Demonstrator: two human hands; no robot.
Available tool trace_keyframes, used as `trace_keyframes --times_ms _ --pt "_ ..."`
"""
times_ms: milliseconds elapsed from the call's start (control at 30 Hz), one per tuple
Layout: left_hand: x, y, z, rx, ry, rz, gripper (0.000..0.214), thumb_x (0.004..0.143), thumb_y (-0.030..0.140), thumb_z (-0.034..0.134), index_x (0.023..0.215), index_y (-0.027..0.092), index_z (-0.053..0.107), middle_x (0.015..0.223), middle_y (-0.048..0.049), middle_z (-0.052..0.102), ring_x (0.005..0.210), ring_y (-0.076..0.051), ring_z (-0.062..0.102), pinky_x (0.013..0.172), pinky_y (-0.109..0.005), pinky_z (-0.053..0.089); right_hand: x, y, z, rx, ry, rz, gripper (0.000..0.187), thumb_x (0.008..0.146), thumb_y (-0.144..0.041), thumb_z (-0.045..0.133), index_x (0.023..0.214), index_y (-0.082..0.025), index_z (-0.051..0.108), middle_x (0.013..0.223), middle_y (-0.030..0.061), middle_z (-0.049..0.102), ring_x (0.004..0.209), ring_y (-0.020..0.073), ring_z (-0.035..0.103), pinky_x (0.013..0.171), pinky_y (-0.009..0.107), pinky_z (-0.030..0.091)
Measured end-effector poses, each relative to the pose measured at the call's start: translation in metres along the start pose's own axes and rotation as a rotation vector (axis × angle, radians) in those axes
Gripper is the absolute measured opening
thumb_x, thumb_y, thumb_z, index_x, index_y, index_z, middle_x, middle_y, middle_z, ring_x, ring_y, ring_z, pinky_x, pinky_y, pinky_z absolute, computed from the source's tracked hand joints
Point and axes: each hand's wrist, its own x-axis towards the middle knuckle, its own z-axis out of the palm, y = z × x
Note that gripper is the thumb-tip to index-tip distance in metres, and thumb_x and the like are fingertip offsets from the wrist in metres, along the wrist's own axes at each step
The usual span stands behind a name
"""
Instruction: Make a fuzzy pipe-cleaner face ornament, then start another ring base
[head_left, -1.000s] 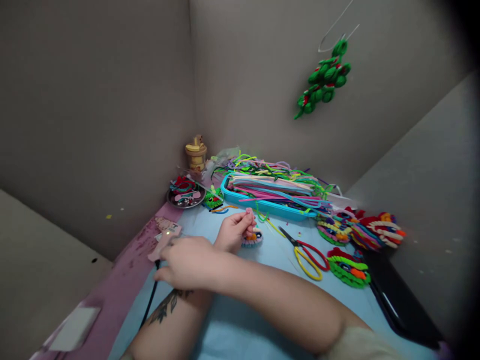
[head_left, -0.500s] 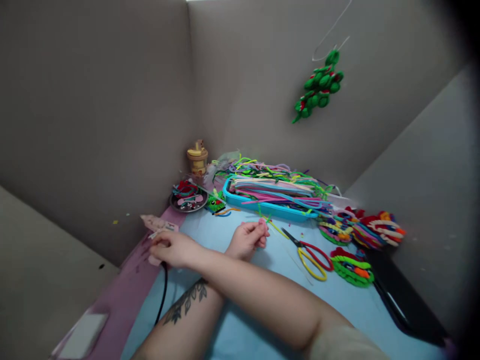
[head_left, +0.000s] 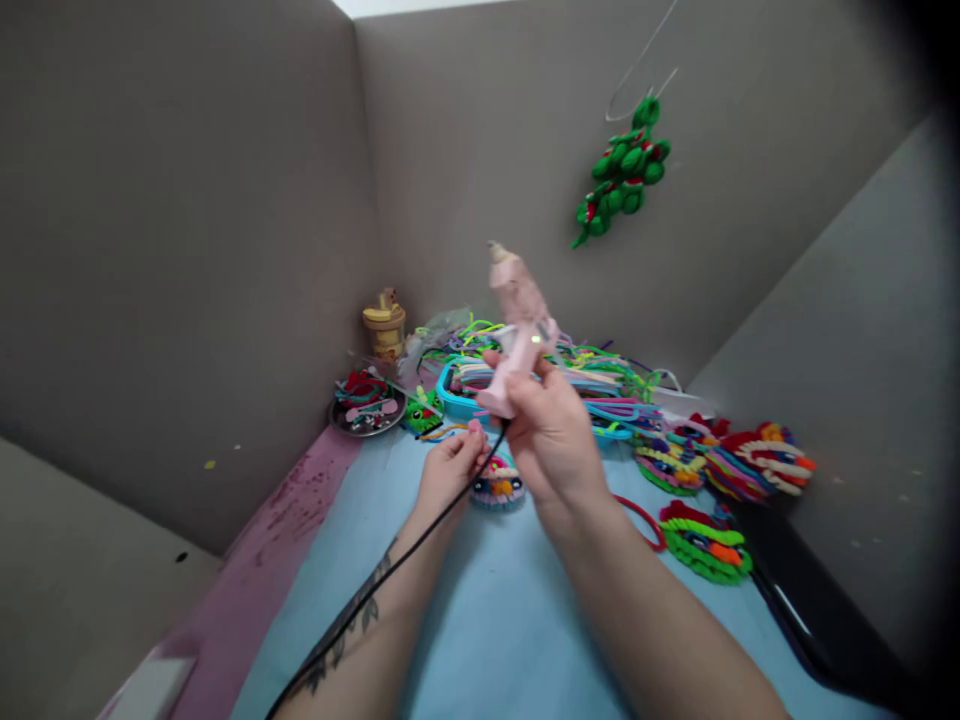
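Note:
My right hand [head_left: 551, 430] is wrapped round the handle of a pale pink hot glue gun [head_left: 521, 320], held up with its nozzle pointing to the upper left. The gun's black cord [head_left: 420, 545] runs down across my left forearm. My left hand [head_left: 452, 468] pinches a small pink piece [head_left: 475, 427] between thumb and fingertips; its exact kind is too small to make out. Between my hands, on the blue table cover, lies a round, colourful fuzzy craft piece [head_left: 499, 486], partly behind the cord and my left fingers.
A blue tray [head_left: 454, 400] of pipe cleaners stands behind my hands. At the left is a metal dish [head_left: 369, 425] of small parts, with a lidded cup [head_left: 385, 330] behind. Fuzzy craft pieces [head_left: 706, 540] and a black object [head_left: 814, 600] lie right. Red scissor handles [head_left: 645, 522] show beside my right wrist.
My right hand has lifted the glue gun from the left side of the table and brought it to the middle. My arms are uncrossed, and my left hand has shifted left with the pink piece.

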Motion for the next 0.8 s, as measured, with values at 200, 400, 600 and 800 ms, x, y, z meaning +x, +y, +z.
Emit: trace_keyframes --times_ms 200,400,600,800 --pt "-0.006 0.004 0.006 0.026 -0.034 -0.021 0.039 0.068 0.049 0.072 0.069 0.011 0.063 0.055 0.0023 0.056 0.046 -0.005 0.047 0.047 -0.016 0.038 -0.021 -0.01 -0.097 -0.328 0.206 0.113 0.038 0.059 -0.022 0.074 0.091 -0.018 0.055 0.067 -0.004 0.06 0.057 0.0103 0.054 0.051 0.021 0.043" --pt "-0.016 0.001 0.017 0.045 -0.111 -0.128 0.037 0.072 0.047 0.07 0.07 0.011 0.063 0.053 0.0034 0.052 0.047 -0.004 0.044 0.048 -0.015 0.035 -0.064 0.007 -0.14 -0.283 0.068 0.145 0.032 0.067 -0.026 0.072 0.092 -0.018 0.054 0.055 -0.0082 0.045 0.048 0.0092 0.046 0.054 0.026 0.045" --pt "-0.02 -0.001 0.022 0.058 -0.187 -0.231 0.037 0.072 0.045 0.071 0.067 0.01 0.061 0.055 0.0022 0.053 0.046 -0.003 0.042 0.047 -0.015 0.031 -0.085 0.019 -0.167 -0.417 -0.04 0.249 0.037 0.076 -0.046 0.068 0.099 -0.019 0.057 0.072 0.0004 0.059 0.052 0.011 0.054 0.051 0.027 0.045" --pt "-0.022 0.0 0.028 0.054 -0.203 -0.239 0.035 0.073 0.041 0.072 0.09 0.013 0.059 0.069 0.0018 0.059 0.046 -0.002 0.044 0.044 -0.015 0.031 -0.09 0.025 -0.174 -0.544 0.014 0.325 0.044 0.07 -0.052 0.07 0.097 -0.018 0.061 0.079 0.004 0.061 0.054 0.0121 0.055 0.05 0.028 0.048"
